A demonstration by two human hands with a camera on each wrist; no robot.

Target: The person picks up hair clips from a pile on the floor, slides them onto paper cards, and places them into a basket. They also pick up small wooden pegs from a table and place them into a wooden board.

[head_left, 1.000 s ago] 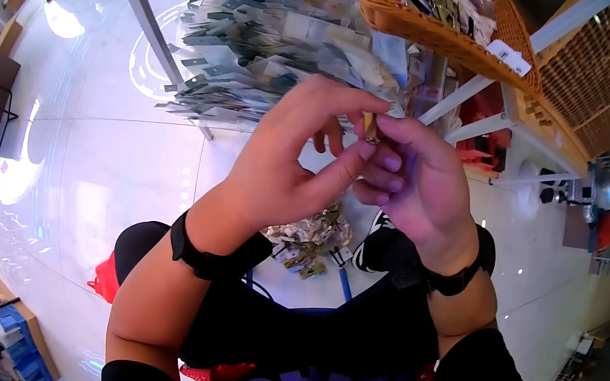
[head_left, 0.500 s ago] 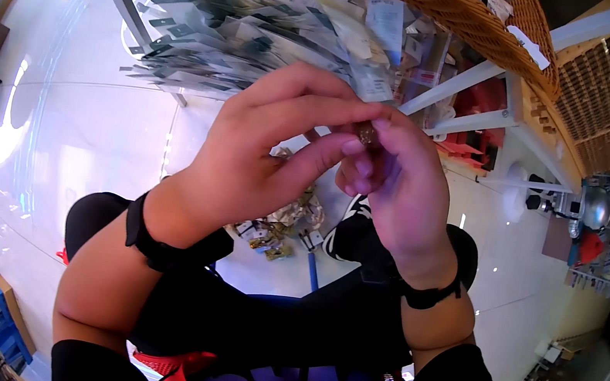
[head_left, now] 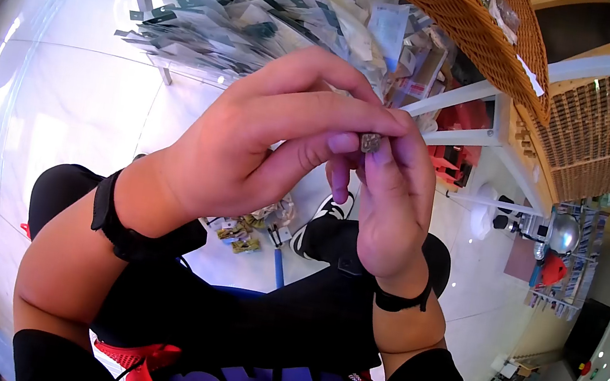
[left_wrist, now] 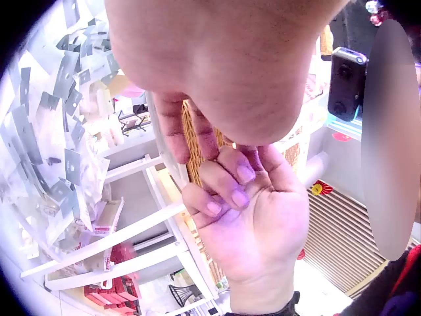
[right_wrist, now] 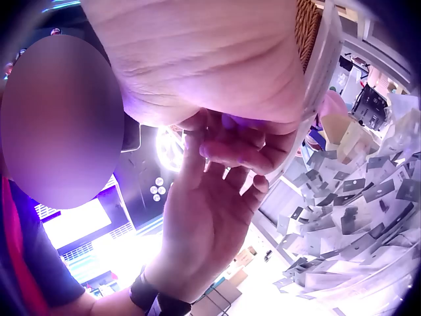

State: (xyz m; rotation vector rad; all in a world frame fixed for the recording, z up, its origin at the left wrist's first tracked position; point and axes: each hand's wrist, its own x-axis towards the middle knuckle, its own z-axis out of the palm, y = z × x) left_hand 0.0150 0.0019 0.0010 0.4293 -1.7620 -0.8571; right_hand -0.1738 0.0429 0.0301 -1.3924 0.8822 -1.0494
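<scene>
A small dark brown piece (head_left: 370, 143) is pinched between the fingertips of both hands in the head view. The left hand (head_left: 250, 136) comes from the left, its index finger reaching over the piece and its thumb beside it. From the right, the right hand (head_left: 396, 211) has its thumb against the piece from below. In the left wrist view the right hand (left_wrist: 253, 224) shows its palm with several fingers curled. The right wrist view shows the left hand (right_wrist: 210, 217) meeting the other hand's fingers; the piece itself is hidden in both wrist views.
Many packets with grey tags (head_left: 228, 16) fill a low shelf ahead. A wicker basket (head_left: 475, 31) stands at upper right above a white frame (head_left: 460, 138). Small packaged items (head_left: 240, 234) lie on the floor between the legs, beside a blue-handled thing (head_left: 278, 267).
The head view has shifted, and both hands sit lower left relative to the shelf. The piece has been turned between the fingers; the right thumb now points up against it.
</scene>
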